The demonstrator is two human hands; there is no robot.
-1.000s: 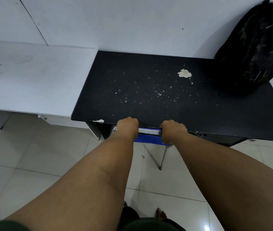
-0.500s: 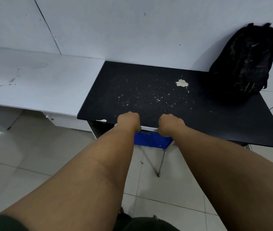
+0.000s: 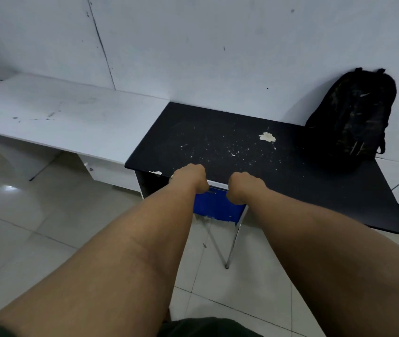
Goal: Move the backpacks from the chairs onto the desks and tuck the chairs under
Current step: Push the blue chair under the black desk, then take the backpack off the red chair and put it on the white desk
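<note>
Tucking step. Left hand (image 3: 190, 177) and right hand (image 3: 243, 187) clench the blue plastic metal-legged chair (image 3: 218, 206), nearly under the black speckled desk (image 3: 242, 152). Black fabric backpack (image 3: 350, 117) sits at desk's two o'clock, against the wall. Next, likely: let go.

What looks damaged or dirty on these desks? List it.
The black desk carries a pale dried blotch near its back and fine white specks across the middle. Its front left corner has a chip showing white. The white desk bears faint dark scuffs.
</note>
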